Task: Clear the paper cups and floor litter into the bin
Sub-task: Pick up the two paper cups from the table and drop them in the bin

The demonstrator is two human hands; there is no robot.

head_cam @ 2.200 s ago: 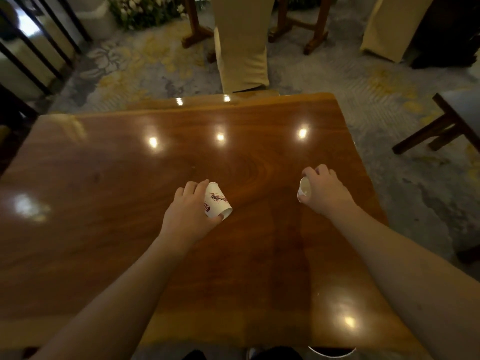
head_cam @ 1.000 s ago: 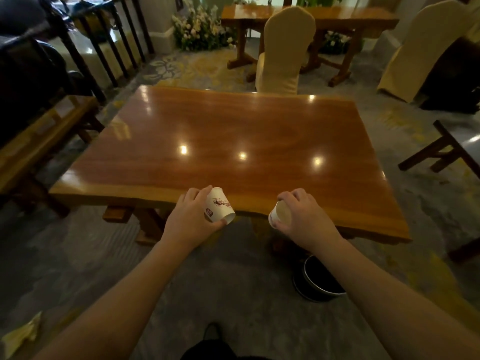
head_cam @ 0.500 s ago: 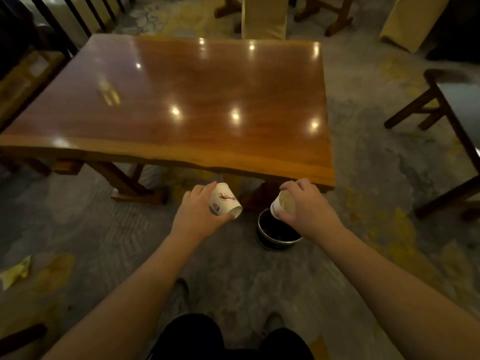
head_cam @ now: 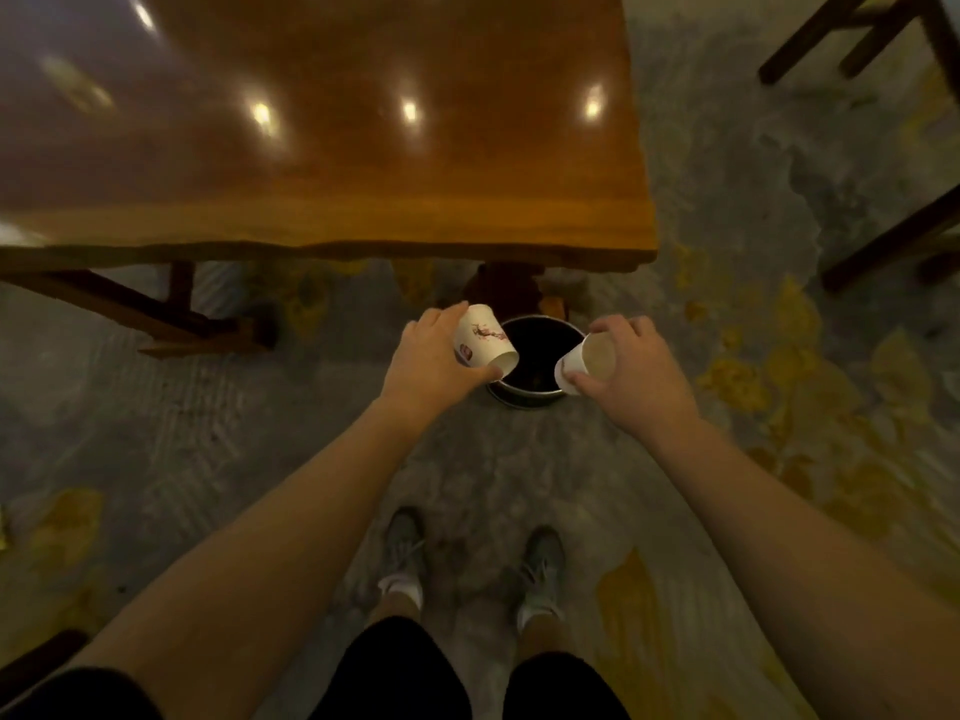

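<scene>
My left hand (head_cam: 434, 363) grips a white paper cup with a red print (head_cam: 484, 339), tilted with its mouth down and to the right, over the left rim of the bin. My right hand (head_cam: 631, 376) holds a second paper cup (head_cam: 587, 362) on its side, mouth facing me, at the bin's right rim. The small round dark bin (head_cam: 532, 363) stands on the floor between both hands, just in front of the table's edge. Something small lies at its bottom.
A polished wooden table (head_cam: 332, 148) fills the upper part of the view, with its legs (head_cam: 156, 314) to the left. Dark chair legs (head_cam: 883, 241) stand at the right. My feet (head_cam: 472, 563) stand on the patterned carpet below the bin.
I have stepped back from the table with both cups lifted off it. The view has tipped down, and my hands have come down on either side of the bin.
</scene>
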